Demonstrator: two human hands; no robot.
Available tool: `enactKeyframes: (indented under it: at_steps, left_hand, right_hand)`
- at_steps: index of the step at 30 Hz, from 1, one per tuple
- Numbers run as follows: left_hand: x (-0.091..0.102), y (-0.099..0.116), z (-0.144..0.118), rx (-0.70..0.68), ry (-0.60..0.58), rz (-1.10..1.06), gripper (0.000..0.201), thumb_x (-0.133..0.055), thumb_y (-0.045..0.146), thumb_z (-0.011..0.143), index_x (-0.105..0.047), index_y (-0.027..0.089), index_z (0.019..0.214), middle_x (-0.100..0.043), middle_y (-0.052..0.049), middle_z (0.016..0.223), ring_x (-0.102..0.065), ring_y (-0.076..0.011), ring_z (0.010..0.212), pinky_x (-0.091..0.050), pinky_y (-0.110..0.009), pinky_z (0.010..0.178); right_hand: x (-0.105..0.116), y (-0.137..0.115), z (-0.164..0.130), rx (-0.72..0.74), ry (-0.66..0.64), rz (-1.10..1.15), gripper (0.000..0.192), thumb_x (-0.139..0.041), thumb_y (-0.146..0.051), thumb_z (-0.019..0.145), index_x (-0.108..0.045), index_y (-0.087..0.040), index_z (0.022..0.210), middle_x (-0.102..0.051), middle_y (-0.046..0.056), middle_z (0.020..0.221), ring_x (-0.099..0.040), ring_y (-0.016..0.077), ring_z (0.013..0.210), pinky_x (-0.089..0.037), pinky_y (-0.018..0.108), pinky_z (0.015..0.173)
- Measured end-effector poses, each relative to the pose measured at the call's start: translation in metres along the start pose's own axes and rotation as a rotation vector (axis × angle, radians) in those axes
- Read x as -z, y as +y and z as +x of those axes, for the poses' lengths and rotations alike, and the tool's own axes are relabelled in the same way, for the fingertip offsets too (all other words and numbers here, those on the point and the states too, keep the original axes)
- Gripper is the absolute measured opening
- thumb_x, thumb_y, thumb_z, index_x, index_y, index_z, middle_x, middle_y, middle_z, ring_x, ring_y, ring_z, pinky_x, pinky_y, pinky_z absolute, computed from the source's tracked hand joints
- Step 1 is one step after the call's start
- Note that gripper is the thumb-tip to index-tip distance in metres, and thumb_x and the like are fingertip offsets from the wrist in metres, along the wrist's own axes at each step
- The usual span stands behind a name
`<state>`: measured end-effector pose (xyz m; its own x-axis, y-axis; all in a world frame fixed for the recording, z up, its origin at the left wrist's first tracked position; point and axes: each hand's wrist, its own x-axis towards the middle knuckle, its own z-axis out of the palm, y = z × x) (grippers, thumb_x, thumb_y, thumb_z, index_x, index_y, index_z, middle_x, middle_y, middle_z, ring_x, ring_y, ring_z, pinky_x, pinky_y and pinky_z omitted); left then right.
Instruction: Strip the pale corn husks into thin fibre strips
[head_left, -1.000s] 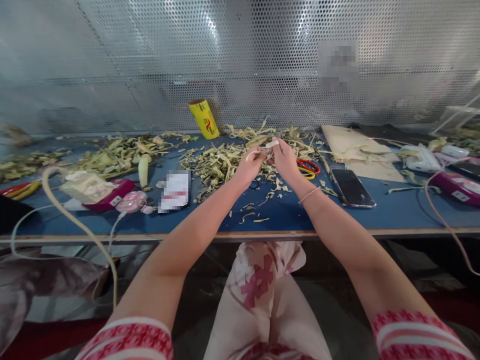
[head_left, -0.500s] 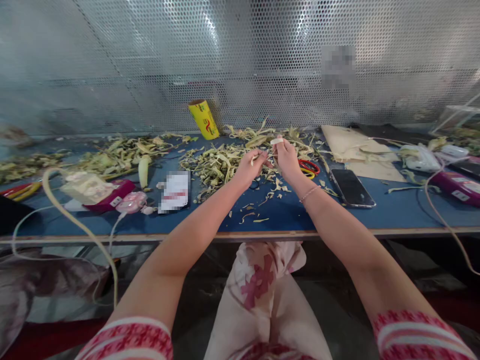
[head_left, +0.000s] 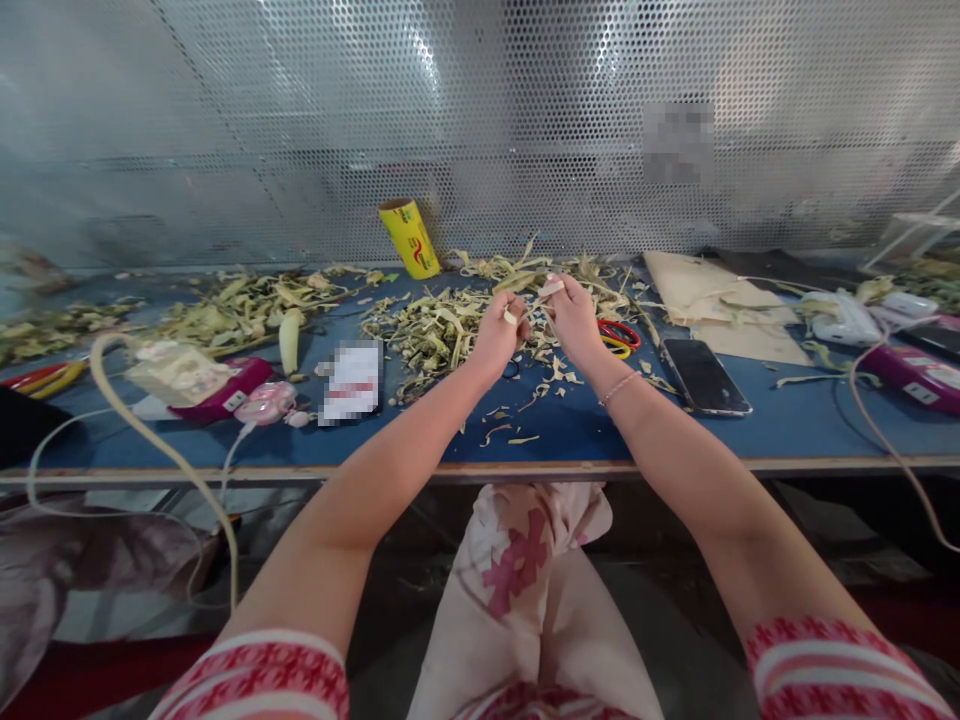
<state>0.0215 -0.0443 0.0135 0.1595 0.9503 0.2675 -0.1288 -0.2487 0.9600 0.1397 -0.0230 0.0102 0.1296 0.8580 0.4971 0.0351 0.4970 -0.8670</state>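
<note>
My left hand (head_left: 499, 335) and my right hand (head_left: 574, 318) are raised together over the blue table (head_left: 570, 425), above a heap of pale green plant scraps (head_left: 442, 325). Both pinch a thin pale stem piece (head_left: 534, 308) between their fingertips; its exact shape is too small to tell. Pale tape wraps my right forefinger and one left finger. A thin bracelet (head_left: 619, 387) circles my right wrist. Red and yellow scissors (head_left: 616, 335) lie just right of my right hand.
A yellow roll (head_left: 409, 238) leans on the perforated metal wall. A black phone (head_left: 703, 375) and brown card (head_left: 712, 300) lie at the right. At left are more scraps (head_left: 240, 300), a pink charger (head_left: 262, 403), a magenta box (head_left: 225, 390) and cables.
My hands stay in the same spot above the heap. The fingers have shifted on the stem piece, and my left hand has turned slightly with its fingers curled in more.
</note>
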Motion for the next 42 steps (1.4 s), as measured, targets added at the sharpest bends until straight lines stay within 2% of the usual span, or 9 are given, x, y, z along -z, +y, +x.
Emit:
enactKeyframes:
  at_steps: [5, 10, 15, 18, 24, 28, 33, 38, 42]
  left_hand:
    - [-0.001, 0.005, -0.003, -0.059, -0.062, 0.052, 0.027, -0.048, 0.038, 0.093, -0.038, 0.021, 0.073, -0.030, 0.008, 0.045, -0.024, -0.0057, 0.037, -0.017, -0.021, 0.043]
    - [0.002, 0.004, -0.004, -0.177, -0.144, 0.163, 0.025, -0.050, 0.037, 0.092, -0.042, 0.021, 0.074, -0.035, 0.007, 0.043, -0.030, -0.0073, 0.040, -0.025, -0.022, 0.047]
    - [0.005, 0.009, -0.006, -0.169, -0.192, 0.176, 0.024, -0.059, 0.034, 0.087, -0.045, 0.020, 0.074, -0.040, 0.007, 0.045, -0.034, -0.0070, 0.043, -0.027, -0.022, 0.049]
    - [0.003, 0.008, -0.004, -0.095, -0.165, 0.084, 0.024, -0.056, 0.032, 0.089, -0.043, 0.020, 0.073, -0.037, 0.008, 0.044, -0.030, -0.0057, 0.039, -0.023, -0.020, 0.045]
    - [0.000, 0.004, 0.005, 0.077, 0.013, -0.150, 0.025, -0.051, 0.031, 0.091, -0.038, 0.021, 0.073, -0.032, 0.011, 0.043, -0.018, -0.0034, 0.034, -0.012, -0.019, 0.039]
    - [0.002, 0.005, 0.008, 0.068, 0.038, -0.206, 0.025, -0.053, 0.032, 0.090, -0.038, 0.020, 0.074, -0.031, 0.011, 0.042, -0.020, -0.0033, 0.034, -0.012, -0.018, 0.039]
    - [0.005, 0.006, 0.009, 0.052, 0.031, -0.196, 0.023, -0.048, 0.029, 0.092, -0.038, 0.021, 0.074, -0.032, 0.011, 0.042, -0.020, -0.0037, 0.034, -0.014, -0.017, 0.038]
    - [0.006, 0.005, 0.009, -0.010, 0.052, -0.191, 0.022, -0.048, 0.026, 0.092, -0.039, 0.020, 0.072, -0.032, 0.010, 0.041, -0.021, -0.0047, 0.035, -0.016, -0.018, 0.038]
    - [0.005, 0.008, 0.007, 0.029, 0.023, -0.225, 0.025, -0.051, 0.032, 0.091, -0.041, 0.020, 0.072, -0.040, 0.008, 0.043, -0.027, -0.0049, 0.035, -0.021, -0.019, 0.039]
  right_hand:
    - [0.005, -0.006, 0.000, 0.038, 0.044, -0.026, 0.042, -0.044, -0.057, 0.089, -0.041, -0.022, 0.068, -0.023, -0.006, 0.056, -0.022, 0.0084, 0.048, -0.021, 0.024, 0.045]
    - [0.009, -0.002, 0.005, 0.037, 0.111, -0.089, 0.050, -0.034, -0.067, 0.088, -0.042, -0.022, 0.069, -0.024, -0.005, 0.057, -0.025, 0.0091, 0.049, -0.022, 0.024, 0.046]
    - [0.009, 0.001, 0.006, 0.023, 0.116, -0.075, 0.051, -0.034, -0.069, 0.087, -0.043, -0.022, 0.070, -0.024, -0.005, 0.057, -0.026, 0.0087, 0.048, -0.022, 0.023, 0.045]
    - [0.007, -0.001, 0.004, -0.022, 0.107, -0.019, 0.050, -0.036, -0.069, 0.087, -0.043, -0.022, 0.070, -0.022, -0.005, 0.056, -0.024, 0.0083, 0.046, -0.022, 0.023, 0.043]
    - [-0.001, -0.003, -0.001, -0.039, 0.023, 0.092, 0.048, -0.046, -0.068, 0.084, -0.043, -0.022, 0.069, -0.021, -0.007, 0.054, -0.020, 0.0070, 0.043, -0.020, 0.022, 0.039]
    - [-0.002, -0.005, -0.001, -0.049, -0.045, 0.100, 0.048, -0.047, -0.069, 0.082, -0.046, -0.022, 0.072, -0.023, -0.007, 0.052, -0.021, 0.0068, 0.042, -0.021, 0.022, 0.039]
    - [-0.002, -0.013, -0.006, -0.070, -0.067, 0.019, 0.045, -0.043, -0.066, 0.086, -0.047, -0.023, 0.073, -0.025, -0.006, 0.053, -0.025, 0.0075, 0.043, -0.026, 0.021, 0.041]
    - [-0.004, -0.021, -0.015, -0.028, -0.145, -0.062, 0.043, -0.043, -0.060, 0.089, -0.052, -0.021, 0.074, -0.029, -0.005, 0.055, -0.029, 0.0086, 0.047, -0.027, 0.022, 0.045]
    - [0.000, -0.023, -0.014, -0.031, -0.162, -0.095, 0.042, -0.041, -0.059, 0.090, -0.052, -0.021, 0.076, -0.033, -0.004, 0.057, -0.034, 0.0104, 0.052, -0.030, 0.023, 0.049]
